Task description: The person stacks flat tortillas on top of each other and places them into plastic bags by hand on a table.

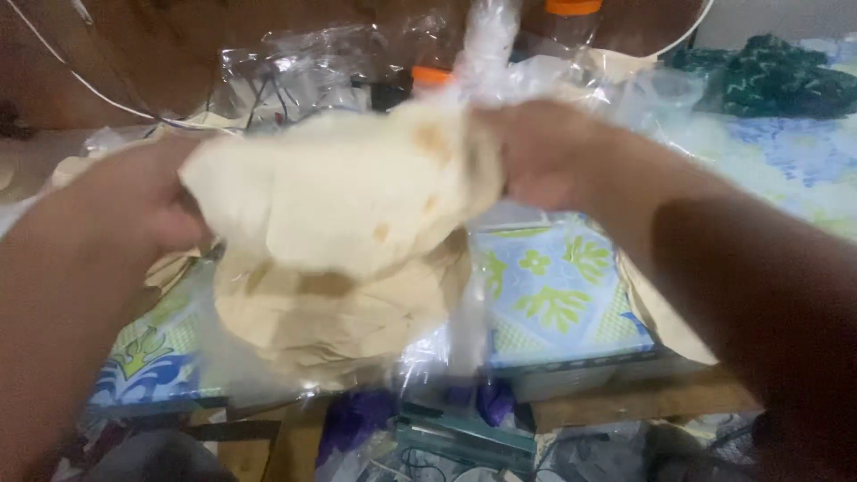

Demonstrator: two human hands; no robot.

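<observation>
Holding a pale flatbread up in the middle of the frame, you have your left hand closed on its left edge and your right hand pinching its right edge, so the round hangs slack between the two. It looks thin, soft and light, and it sags and folds under its own weight; I judge it would tear if pulled taut, so grip it by the rim on both sides, fingers spread, rather than by one corner. Just beneath it lies a stack of more flatbreads on a clear plastic wrapper, which looks slippery and may cling to the bread. The stack rests on a counter covered with a patterned cloth in blue, green and white. At the upper middle of the frame, crumpled clear bags and a bottle with an orange cap crowd close behind your hands. A dark green cloth lies at the upper right, well apart. Motion blur hides finer detail.
</observation>
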